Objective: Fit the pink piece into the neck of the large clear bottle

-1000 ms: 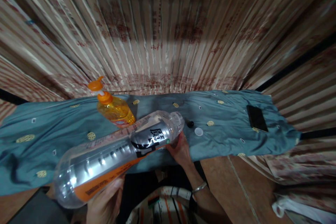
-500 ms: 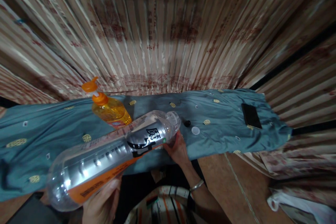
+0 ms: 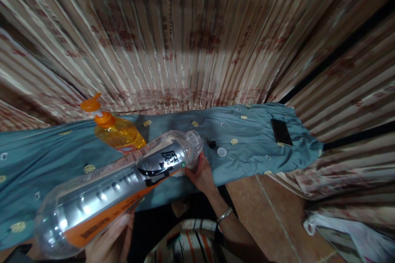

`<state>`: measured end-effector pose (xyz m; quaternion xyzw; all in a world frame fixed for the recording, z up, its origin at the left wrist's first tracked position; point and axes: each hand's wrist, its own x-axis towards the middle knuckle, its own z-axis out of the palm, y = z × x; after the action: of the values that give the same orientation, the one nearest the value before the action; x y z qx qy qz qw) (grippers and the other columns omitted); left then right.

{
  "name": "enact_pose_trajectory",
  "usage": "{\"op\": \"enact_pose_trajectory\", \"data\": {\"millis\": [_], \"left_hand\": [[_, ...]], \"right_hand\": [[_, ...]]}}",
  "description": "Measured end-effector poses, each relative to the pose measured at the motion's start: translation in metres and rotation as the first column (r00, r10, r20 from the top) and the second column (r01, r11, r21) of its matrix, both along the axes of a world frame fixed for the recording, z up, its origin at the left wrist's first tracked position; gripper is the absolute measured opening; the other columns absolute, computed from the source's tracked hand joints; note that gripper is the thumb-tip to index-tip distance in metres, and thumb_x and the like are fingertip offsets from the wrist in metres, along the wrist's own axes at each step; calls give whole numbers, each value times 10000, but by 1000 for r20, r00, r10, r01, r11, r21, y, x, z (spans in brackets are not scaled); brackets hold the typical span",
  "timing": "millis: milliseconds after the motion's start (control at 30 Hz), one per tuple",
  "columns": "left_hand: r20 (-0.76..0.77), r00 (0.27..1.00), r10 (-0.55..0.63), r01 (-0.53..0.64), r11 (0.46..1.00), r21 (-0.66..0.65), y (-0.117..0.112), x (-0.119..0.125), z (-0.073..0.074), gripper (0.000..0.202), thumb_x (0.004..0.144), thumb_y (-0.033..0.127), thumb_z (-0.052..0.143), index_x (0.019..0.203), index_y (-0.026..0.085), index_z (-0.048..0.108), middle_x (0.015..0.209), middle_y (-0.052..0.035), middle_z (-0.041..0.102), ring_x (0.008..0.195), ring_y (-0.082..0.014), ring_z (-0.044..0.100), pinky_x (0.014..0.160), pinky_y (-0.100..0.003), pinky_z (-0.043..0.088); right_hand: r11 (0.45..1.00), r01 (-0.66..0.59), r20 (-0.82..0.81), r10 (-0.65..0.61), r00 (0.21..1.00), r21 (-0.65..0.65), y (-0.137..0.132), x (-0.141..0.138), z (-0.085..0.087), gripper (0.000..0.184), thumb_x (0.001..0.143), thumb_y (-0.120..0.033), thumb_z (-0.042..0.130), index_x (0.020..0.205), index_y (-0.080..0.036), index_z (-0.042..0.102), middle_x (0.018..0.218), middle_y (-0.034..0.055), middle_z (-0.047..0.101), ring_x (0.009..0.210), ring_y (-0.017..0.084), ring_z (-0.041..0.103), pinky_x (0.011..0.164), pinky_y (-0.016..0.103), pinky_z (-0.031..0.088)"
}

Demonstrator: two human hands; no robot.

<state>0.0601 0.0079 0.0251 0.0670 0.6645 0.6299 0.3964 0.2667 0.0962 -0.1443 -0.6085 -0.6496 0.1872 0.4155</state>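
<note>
A large clear plastic bottle (image 3: pixel 105 195) with a silver and orange label lies slantwise above the cloth, base at lower left and neck toward the upper right. My left hand (image 3: pixel 109 238) is closed around its lower side, near the base. At the neck, my right hand (image 3: pixel 202 174), with a bracelet on the wrist, grips from below; its fingertips are largely hidden behind the bottle. Just right of the neck, a small black cap-like piece (image 3: pixel 212 144) and a round whitish lid (image 3: pixel 221 152) rest on the cloth.
An orange pump bottle (image 3: pixel 119 133) of yellow liquid stands behind the large bottle. A dark phone (image 3: pixel 281 132) lies toward the right end of the teal cloth (image 3: pixel 166 121). Pleated curtains (image 3: pixel 182 41) hang behind and to both sides. A white bag (image 3: pixel 348 230) is at lower right.
The whole view has shifted, so the table things appear further left. Both hands keep their hold on the large bottle, with little change in its tilt.
</note>
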Motion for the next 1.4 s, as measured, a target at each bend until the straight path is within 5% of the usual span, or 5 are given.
{"op": "enact_pose_trajectory", "data": {"millis": [167, 533, 667, 967, 1400], "left_hand": [[181, 983, 16, -14, 1000, -11, -1, -4, -2, 318, 434, 159, 895, 712, 244, 766, 741, 29, 760, 661, -117, 694, 678, -142, 560], [64, 993, -95, 92, 995, 40, -5, -10, -13, 280, 559, 269, 905, 801, 270, 763, 800, 29, 767, 876, -207, 736, 906, -292, 577], [106, 993, -55, 52, 998, 30, -5, -10, -11, 390, 442, 226, 945, 783, 263, 759, 758, 50, 755, 857, -219, 739, 865, -280, 588], [127, 991, -46, 43, 999, 24, -5, -10, -9, 413, 411, 267, 982, 778, 250, 794, 788, 43, 780, 742, -141, 720, 716, -149, 570], [117, 992, -37, 32, 999, 43, -5, -20, -24, 459, 339, 218, 956, 755, 294, 776, 773, 67, 761, 788, -169, 732, 780, -222, 595]], "right_hand": [[1000, 2, 8, -2, 1000, 1, 0, 0, 0, 928, 796, -336, 744, 1559, -135, 256, 1474, 210, 539, 1334, 353, 561, 1093, 542, 495], [1000, 0, 19, 0, 1000, 5, 0, 1, 5, 934, 793, -334, 747, 1565, -150, 256, 1443, 191, 572, 1289, 347, 597, 1058, 533, 524], [1000, 5, 6, -5, 1000, -13, 0, 1, 6, 938, 792, -351, 760, 1566, -159, 265, 1429, 185, 585, 1279, 346, 601, 1054, 527, 528], [1000, -8, -7, 8, 1000, -19, -1, 1, 6, 917, 804, -345, 750, 1558, -132, 272, 1436, 200, 574, 1303, 347, 582, 1071, 531, 516], [1000, -2, -2, 1, 1000, -29, 0, 2, 3, 905, 787, -325, 760, 1543, -136, 300, 1436, 201, 576, 1308, 351, 580, 1064, 532, 517]]}}
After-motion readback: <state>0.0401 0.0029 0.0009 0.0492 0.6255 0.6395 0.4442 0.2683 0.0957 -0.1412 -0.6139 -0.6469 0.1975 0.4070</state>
